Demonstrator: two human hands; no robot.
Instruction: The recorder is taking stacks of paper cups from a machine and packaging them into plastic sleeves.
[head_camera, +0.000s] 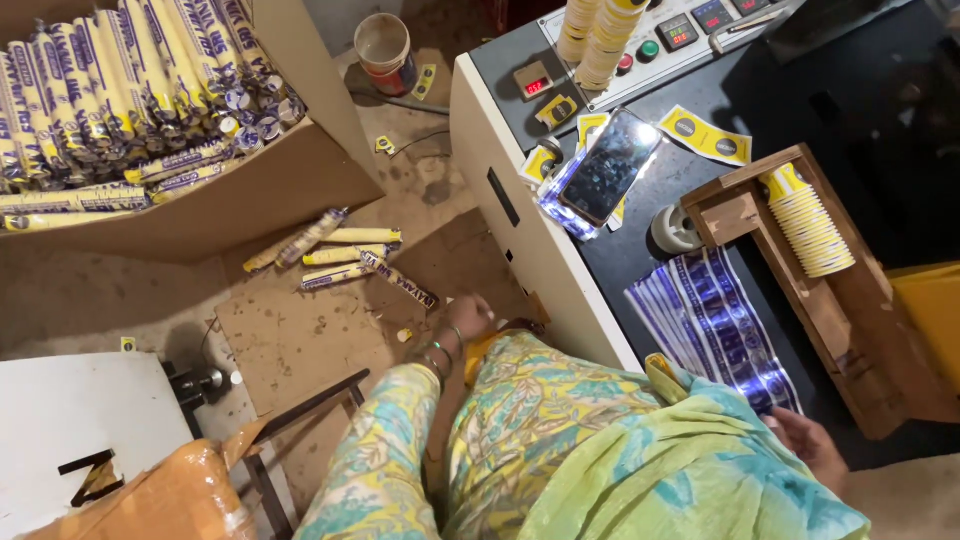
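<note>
Left hand (468, 318) reaching floorward, empty, fingers loosely curled; nearest wrapped roll (400, 279) just ahead-left, long axis diagonal; right hand (812, 445) at desk (700, 180) edge, grip unclear

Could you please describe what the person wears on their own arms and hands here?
The left arm wears a long floral sleeve in yellow, green and blue, with thin metal bangles at the wrist of the left hand. The right hand emerges bare from a draped green-and-turquoise scarf.

Your left hand (468, 318) reaches down toward wrapped rolls (335, 250) on the floor (120, 290). Your right hand (815, 445) rests beside blue printed sheets (715, 325) on the worktop (690, 190).
</note>
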